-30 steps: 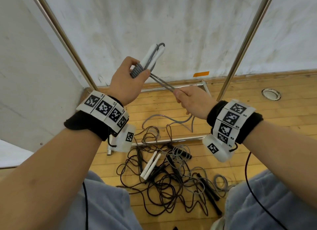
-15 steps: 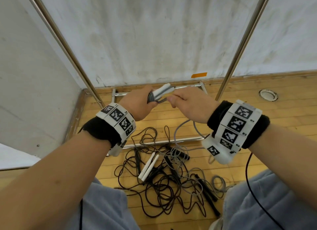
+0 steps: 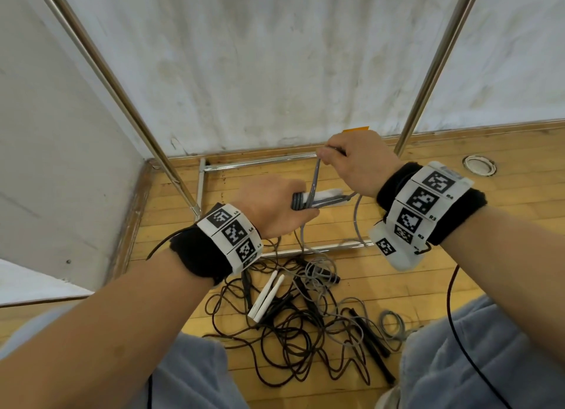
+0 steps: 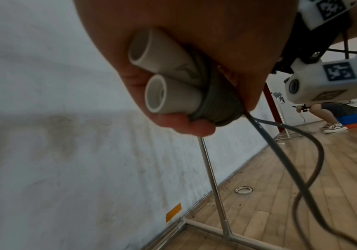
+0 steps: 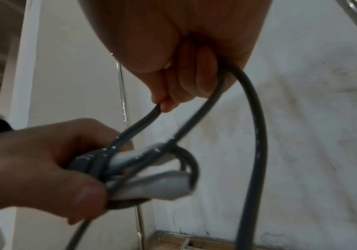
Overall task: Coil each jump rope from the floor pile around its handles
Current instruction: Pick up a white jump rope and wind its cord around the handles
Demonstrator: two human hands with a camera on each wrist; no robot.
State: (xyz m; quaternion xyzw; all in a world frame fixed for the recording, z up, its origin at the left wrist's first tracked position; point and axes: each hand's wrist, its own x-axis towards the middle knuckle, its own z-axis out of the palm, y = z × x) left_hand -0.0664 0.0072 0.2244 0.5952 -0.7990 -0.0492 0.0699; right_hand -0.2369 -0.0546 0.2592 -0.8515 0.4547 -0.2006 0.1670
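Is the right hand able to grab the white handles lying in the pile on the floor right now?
Probably not yet. The right hand is busy pinching the grey rope up by the left hand, and the white handles lie low on the floor among tangled ropes. Nothing covers them, though.

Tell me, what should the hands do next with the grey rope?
Probably loop it round again: the right hand holds the rope up above the handles gripped by the left hand, a few coils are on, and slack still hangs down.
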